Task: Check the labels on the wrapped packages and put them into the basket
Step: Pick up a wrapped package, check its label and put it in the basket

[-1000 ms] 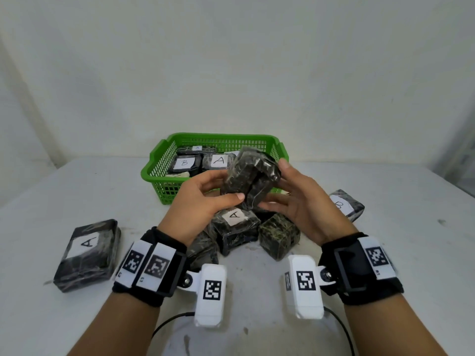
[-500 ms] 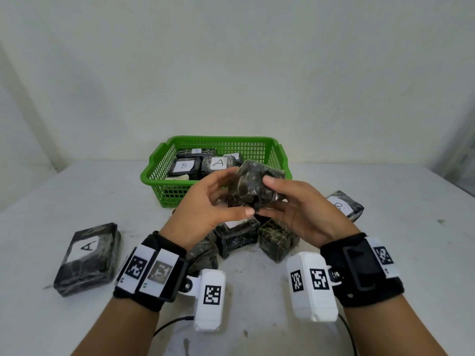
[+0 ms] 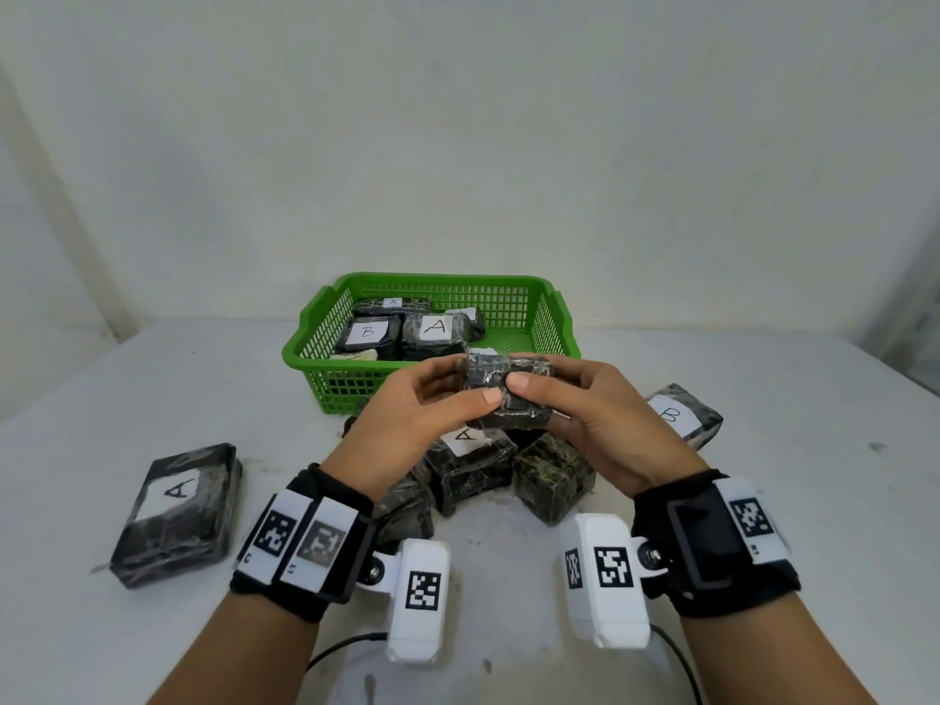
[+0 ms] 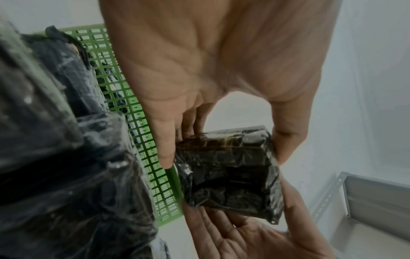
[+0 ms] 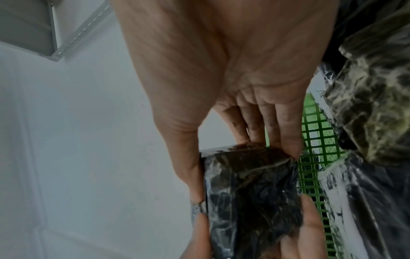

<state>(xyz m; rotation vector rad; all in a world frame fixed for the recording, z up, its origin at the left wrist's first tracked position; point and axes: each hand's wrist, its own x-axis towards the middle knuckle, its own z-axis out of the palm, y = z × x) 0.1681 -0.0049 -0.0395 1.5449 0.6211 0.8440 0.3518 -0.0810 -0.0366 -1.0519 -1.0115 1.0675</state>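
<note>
Both hands hold one dark plastic-wrapped package (image 3: 503, 384) in the air just in front of the green basket (image 3: 552, 318). My left hand (image 3: 432, 399) grips its left end, thumb on the near face. My right hand (image 3: 575, 399) grips the right end, thumb on top. No label shows on the held package (image 4: 228, 173) in any view; the right wrist view gives the same package (image 5: 250, 177) pinched between thumb and fingers. The basket holds several wrapped packages, among them one labelled B (image 3: 367, 332) and one labelled A (image 3: 436, 328).
On the white table (image 3: 152, 379), a package labelled A (image 3: 178, 511) lies at the left and one labelled B (image 3: 684, 417) at the right. A cluster of packages (image 3: 508, 470) sits under my hands. A metal shelf (image 4: 375, 198) stands off to the side.
The held package has been turned from tilted upright to lying level and has come lower, closer to the basket's front rim. Both hands kept their hold.
</note>
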